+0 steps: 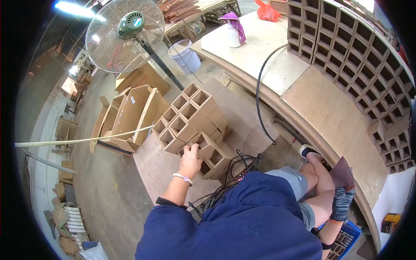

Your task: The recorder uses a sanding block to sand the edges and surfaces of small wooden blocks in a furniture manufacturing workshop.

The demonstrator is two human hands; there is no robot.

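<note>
At the fingers: the left hand (190, 159) curls over a square cardboard tube (203, 147); fingertips hidden, grip unclear.
Beyond the fingers: stacked square tubes (187, 115).
Right hand (342, 201): gloved, closed on a brown flat piece (342, 173), its lower edge hidden.
Further out: worktable (333, 117), fan (125, 34).

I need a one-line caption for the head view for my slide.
Seated person's bare left hand reaches a stack of square cardboard tubes; gloved right hand holds a brown board beside the workbench.

Single head fisheye, looking steeply down, close.
</note>
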